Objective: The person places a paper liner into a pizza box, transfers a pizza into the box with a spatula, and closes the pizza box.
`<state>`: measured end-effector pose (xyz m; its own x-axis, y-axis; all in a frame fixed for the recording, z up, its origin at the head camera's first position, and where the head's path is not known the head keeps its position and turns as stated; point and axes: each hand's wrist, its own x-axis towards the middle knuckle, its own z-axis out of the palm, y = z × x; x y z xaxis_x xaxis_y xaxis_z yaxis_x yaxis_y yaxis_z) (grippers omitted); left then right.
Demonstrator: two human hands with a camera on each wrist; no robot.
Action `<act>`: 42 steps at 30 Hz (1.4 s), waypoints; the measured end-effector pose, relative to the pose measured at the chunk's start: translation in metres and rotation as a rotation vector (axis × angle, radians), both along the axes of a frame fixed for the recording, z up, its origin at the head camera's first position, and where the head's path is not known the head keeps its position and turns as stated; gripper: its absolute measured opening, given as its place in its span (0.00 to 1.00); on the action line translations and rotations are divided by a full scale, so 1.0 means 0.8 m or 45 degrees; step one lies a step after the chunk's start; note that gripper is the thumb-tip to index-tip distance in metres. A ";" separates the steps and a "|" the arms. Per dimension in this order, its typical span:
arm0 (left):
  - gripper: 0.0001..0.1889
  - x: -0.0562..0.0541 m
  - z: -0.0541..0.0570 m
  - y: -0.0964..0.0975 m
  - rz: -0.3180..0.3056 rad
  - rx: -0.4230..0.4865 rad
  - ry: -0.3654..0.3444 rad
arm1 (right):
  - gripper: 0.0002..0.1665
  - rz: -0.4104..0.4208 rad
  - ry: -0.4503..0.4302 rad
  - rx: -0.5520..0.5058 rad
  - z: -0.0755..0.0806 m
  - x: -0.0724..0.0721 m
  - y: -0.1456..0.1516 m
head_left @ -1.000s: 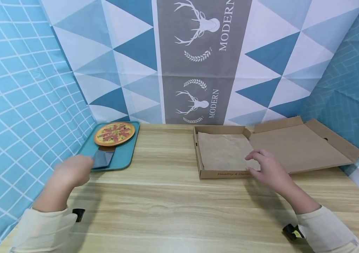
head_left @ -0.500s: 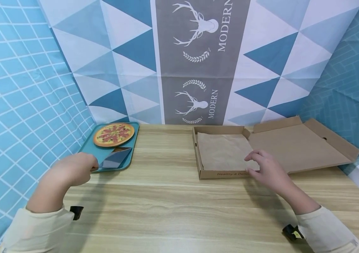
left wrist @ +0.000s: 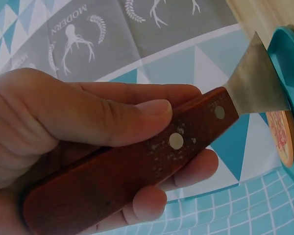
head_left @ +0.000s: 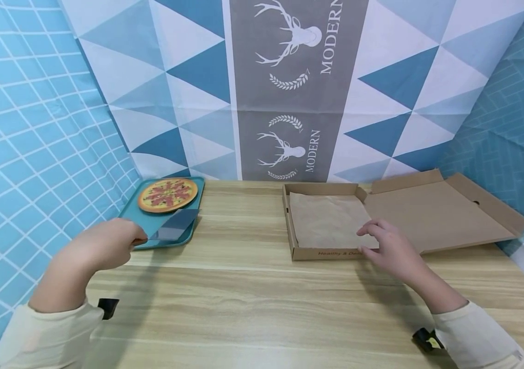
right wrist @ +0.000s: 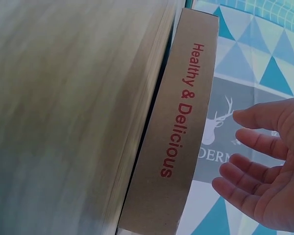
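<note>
My left hand (head_left: 102, 246) grips a spatula by its riveted reddish-brown wooden handle (left wrist: 137, 169), thumb laid along the top. Its flared metal blade (head_left: 175, 225) overlaps the near right part of a teal tray (head_left: 148, 220) in the head view, just in front of a round pizza (head_left: 167, 195) with reddish strips on top. At the right, my right hand (head_left: 388, 243) holds nothing. Its loosely bent fingers hover over the front right corner of an open cardboard pizza box (head_left: 305, 254), lettered "Healthy & Delicious" in red in the right wrist view.
Brown paper (head_left: 328, 220) lines the box. Its lid (head_left: 442, 212) lies folded open to the right. All of this stands on a wood-grain table (head_left: 253, 302). Patterned cloth walls (head_left: 197, 87) close off the back and both sides.
The spatula blade has swung from pointing back near the pizza toward the tray's right edge, while my left wrist turned and came slightly nearer. My right hand, the pizza and the box stay put.
</note>
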<state>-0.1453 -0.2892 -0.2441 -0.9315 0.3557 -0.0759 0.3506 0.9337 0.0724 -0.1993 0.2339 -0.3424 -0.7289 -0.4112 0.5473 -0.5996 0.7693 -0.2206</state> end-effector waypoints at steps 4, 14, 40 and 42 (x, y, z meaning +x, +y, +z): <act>0.22 -0.001 0.001 0.006 -0.032 -0.021 0.032 | 0.16 -0.003 -0.007 -0.004 0.000 0.000 0.000; 0.16 -0.007 0.000 0.023 -0.110 -0.031 0.080 | 0.16 -0.001 0.005 -0.005 0.000 0.003 -0.003; 0.11 -0.012 -0.016 0.100 -0.337 0.018 0.351 | 0.15 0.126 0.023 0.043 0.003 -0.001 -0.038; 0.11 -0.012 -0.016 0.107 -0.357 0.020 0.353 | 0.16 0.163 0.028 0.054 0.006 -0.003 -0.045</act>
<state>-0.1552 -0.2035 -0.2571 -0.7827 0.5981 0.1722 0.5999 0.7987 -0.0475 -0.2019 0.1979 -0.3376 -0.6571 -0.5231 0.5428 -0.6978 0.6944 -0.1756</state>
